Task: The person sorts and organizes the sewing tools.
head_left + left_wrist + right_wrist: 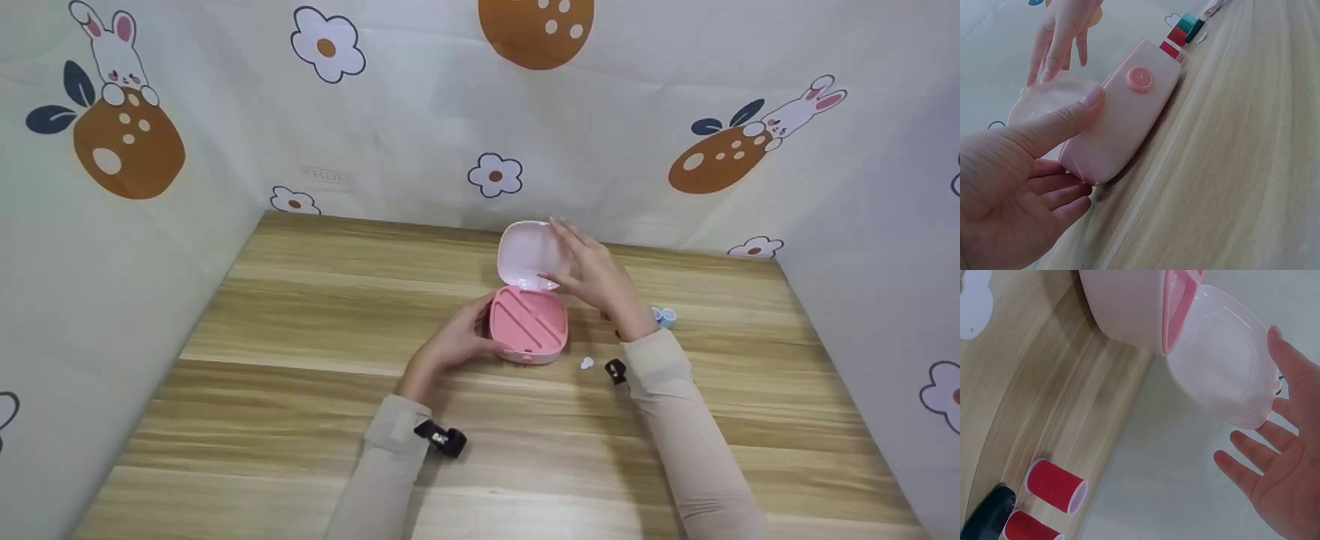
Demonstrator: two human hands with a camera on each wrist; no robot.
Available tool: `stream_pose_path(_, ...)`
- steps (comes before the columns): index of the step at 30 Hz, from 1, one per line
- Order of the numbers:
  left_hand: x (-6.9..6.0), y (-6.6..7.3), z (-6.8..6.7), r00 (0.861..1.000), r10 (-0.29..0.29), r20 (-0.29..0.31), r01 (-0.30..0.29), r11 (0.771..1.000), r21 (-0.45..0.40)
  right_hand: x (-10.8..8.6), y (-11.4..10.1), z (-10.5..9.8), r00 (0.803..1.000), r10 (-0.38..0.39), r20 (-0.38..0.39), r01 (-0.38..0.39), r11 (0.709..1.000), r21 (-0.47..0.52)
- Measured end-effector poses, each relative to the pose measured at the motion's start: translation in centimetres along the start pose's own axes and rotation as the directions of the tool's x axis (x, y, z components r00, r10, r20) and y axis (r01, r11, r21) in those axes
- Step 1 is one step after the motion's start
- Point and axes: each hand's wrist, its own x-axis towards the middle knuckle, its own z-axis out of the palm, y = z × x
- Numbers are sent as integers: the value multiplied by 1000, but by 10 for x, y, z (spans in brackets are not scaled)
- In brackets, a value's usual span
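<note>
Beige sleeves [705, 450] lie nearest the head camera, leading across the wood-grain worktop [300, 330] to a small pink box [536, 358], set toward the back. Its pale lid [525, 251] is raised behind the base, joined at the rear edge.

The box looks light and stiff, probably thin plastic, with smooth walls that may slip a little under a loose touch. The hinge seems the most fragile part, so the base is best held by its side walls and the lid by its rim. A round button [1140, 79] sits on the front wall.

The left hand [1022, 174] grips the base at its left side, thumb on the front and fingers around the side. The right hand [1292, 461] has its fingers spread apart, touching the lid's rim.

Inside the base, a pink tray [517, 324] is divided by diagonal ridges; whatever is beneath it is hidden. Right of the box are red thread spools [1055, 485], a dark object [988, 514] cut off by the right wrist view, and a small white piece [586, 363].
</note>
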Motion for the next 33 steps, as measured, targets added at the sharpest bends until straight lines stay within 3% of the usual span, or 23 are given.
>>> stream_pose_path(16, 0, -1, 1, 1000, 1, -5, -1, 1000, 4, 4, 5, 3, 1000, 0, 15, -1, 999, 48)
stream_pose_path(26, 0, 1, 1, 1000, -22, -19, 23, 999, 40, -15, 1, 6, 996, 26, -84, -18, 995, 99)
stream_pose_path(33, -1, 1, 0, 1000, 1, -10, -1, 999, 43, -31, -8, 11, 991, 72, -110, -61, 993, 103)
